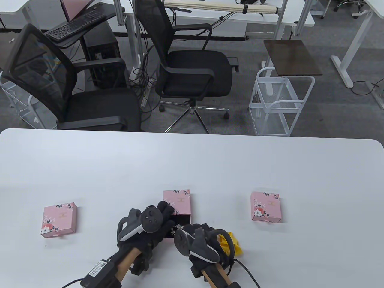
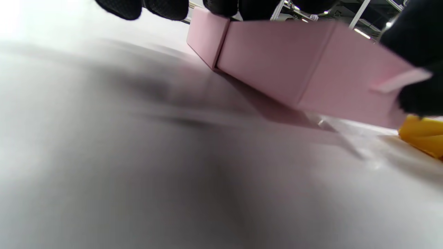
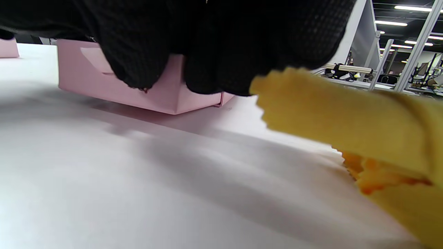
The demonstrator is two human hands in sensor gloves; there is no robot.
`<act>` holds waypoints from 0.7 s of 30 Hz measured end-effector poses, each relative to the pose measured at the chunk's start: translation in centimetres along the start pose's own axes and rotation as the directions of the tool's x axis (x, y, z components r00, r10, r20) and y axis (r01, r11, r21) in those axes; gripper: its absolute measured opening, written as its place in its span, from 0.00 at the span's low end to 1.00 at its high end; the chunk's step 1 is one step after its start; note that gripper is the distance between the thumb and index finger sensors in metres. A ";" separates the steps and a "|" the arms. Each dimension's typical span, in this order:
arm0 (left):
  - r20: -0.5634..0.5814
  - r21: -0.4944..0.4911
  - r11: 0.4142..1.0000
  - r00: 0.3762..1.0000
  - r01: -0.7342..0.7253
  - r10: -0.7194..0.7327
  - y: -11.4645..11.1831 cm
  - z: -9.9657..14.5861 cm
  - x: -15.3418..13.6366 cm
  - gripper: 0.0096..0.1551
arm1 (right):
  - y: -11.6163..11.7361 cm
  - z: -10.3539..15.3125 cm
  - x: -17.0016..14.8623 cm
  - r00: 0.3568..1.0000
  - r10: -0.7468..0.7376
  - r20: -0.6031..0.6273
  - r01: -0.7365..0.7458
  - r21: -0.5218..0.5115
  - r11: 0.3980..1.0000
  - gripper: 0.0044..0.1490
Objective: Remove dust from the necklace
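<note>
table view: high, looking down and toward 12 o'clock | wrist views: near table (image 1: 192, 162) level, close on middle pink box (image 2: 294, 65) | yellow cloth (image 3: 346, 128) shared

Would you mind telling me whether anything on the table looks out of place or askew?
Only the middle pink box: its drawer is pulled out toward the hands, showing a dark lining, while the left box and right box look closed. Nothing looks spilled or damaged.

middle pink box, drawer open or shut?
Open. In the table view the drawer sticks out of the middle pink box toward the person, dark lining and a sparkly piece showing, left hand on the box.
</note>
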State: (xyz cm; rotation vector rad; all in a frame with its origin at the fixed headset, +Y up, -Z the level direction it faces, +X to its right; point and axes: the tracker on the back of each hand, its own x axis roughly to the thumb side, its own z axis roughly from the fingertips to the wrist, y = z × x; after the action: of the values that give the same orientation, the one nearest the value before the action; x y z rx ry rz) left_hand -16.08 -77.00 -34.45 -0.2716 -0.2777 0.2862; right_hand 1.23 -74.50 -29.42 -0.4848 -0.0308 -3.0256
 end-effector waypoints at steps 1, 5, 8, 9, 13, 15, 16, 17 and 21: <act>0.000 0.000 1.000 1.000 -0.002 0.002 0.0 0.0 0.0 0.34 | 0.1 -0.1 0.0 1.000 0.003 -0.002 -0.003 -0.001 1.000 0.25; 0.002 0.004 1.000 1.000 -0.008 0.008 0.0 0.0 0.0 0.34 | 0.5 -0.3 0.0 1.000 0.006 -0.016 -0.006 -0.013 1.000 0.25; 0.002 0.001 1.000 1.000 -0.013 0.013 0.1 0.0 -0.1 0.33 | 0.5 -0.3 0.0 0.999 0.018 -0.039 -0.020 -0.049 0.999 0.26; 0.003 0.000 1.000 1.000 -0.014 0.014 0.0 0.0 -0.1 0.33 | 0.6 -0.3 0.0 0.999 0.025 -0.043 -0.027 -0.051 0.998 0.29; 0.005 -0.001 1.000 1.000 -0.016 0.016 0.0 -0.1 -0.1 0.33 | 0.5 -0.6 0.5 0.997 0.047 -0.059 -0.051 -0.078 0.996 0.44; 0.008 -0.004 1.000 1.000 -0.024 0.024 0.0 -0.1 -0.1 0.33 | 0.4 -1.2 1.0 0.997 0.052 -0.058 -0.057 -0.082 0.995 0.47; 0.009 -0.005 1.000 1.000 -0.027 0.027 0.0 -0.1 -0.2 0.33 | 0.3 -1.5 1.1 0.996 0.057 -0.062 -0.062 -0.079 0.995 0.47; 0.010 -0.006 0.999 0.999 -0.031 0.031 0.0 -0.1 -0.2 0.33 | 0.3 -2.0 1.2 0.996 0.064 -0.066 -0.068 -0.066 0.996 0.47; 0.011 -0.004 0.999 0.999 -0.031 0.031 0.0 -0.1 -0.2 0.32 | 0.1 -3.7 1.4 0.995 0.048 -0.091 -0.049 -0.004 0.999 0.49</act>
State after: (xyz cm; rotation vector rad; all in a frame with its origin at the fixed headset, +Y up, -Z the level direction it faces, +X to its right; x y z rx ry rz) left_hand -16.28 -77.11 -34.56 -0.2786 -0.2853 0.3183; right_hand -1.26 -74.82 -32.53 -0.3422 -0.0036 -2.9968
